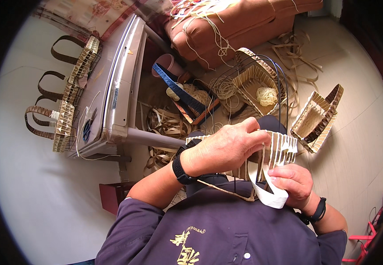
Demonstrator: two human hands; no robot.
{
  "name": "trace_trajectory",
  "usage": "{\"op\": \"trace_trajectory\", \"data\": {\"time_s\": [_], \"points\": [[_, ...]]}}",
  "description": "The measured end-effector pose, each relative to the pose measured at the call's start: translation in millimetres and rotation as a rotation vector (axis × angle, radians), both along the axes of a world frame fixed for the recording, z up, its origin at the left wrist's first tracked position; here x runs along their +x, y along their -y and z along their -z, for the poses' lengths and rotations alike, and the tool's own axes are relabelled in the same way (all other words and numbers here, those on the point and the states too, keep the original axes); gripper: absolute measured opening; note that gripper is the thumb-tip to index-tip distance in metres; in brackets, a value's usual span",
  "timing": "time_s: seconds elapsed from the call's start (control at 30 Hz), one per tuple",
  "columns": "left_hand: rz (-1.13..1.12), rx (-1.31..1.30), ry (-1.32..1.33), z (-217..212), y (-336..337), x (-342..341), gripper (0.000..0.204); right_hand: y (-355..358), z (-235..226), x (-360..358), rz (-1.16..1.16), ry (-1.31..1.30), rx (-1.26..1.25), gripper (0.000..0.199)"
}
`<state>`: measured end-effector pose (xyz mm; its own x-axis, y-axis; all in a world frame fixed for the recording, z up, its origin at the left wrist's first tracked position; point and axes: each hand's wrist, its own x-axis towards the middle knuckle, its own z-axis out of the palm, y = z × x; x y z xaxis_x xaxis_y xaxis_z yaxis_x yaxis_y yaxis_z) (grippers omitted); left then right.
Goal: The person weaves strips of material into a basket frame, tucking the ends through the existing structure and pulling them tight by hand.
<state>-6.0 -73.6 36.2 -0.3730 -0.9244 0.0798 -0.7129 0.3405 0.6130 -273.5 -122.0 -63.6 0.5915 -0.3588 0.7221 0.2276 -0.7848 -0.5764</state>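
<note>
A partly woven basket (288, 145) with a wire frame and pale and brown strips rests against my lap. My left hand (226, 148) is closed at its top edge, fingertips pinched on the rim; exactly what lies between them is hidden. A broad white strip (274, 199) hangs in a loop from the basket's side. My right hand (294, 183) is closed on this strip, thumb and fingers bent beside the weave. Below my left forearm runs a thin wrapped rod (224, 191), partly hidden by my body.
A table (107, 101) stands at the left, with several handled baskets (70, 90) along its edge. Ahead on the floor are a blue-handled basket (196, 95), a yarn-filled basket (255, 86), another basket (310, 117) and loose brown strips (169, 123). A brown sofa (235, 31) holds pale cords.
</note>
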Motion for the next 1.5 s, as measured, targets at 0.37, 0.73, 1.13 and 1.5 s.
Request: {"op": "trace_trajectory", "data": {"time_s": [0.37, 0.73, 1.13, 1.5], "points": [[-0.023, 0.061, 0.010, -1.3, -1.2, -2.3, 0.018, 1.9, -1.8, 14.7, 0.188, -0.026, -0.121, 0.029], [-0.010, 0.003, -0.006, -2.2, 0.3, -0.4, 0.019, 6.0, 2.1, 12.4, 0.116, -0.034, -0.161, 0.023], [-0.053, -0.081, -0.001, -0.9, 12.3, -2.0, 0.013, 12.1, -15.5, 21.9, 0.242, -0.101, -0.434, 0.023], [-0.015, 0.043, 0.179, -20.7, 33.4, -7.7, 0.017, 21.3, -11.9, 23.9, 0.198, -0.061, -0.551, 0.031]]}}
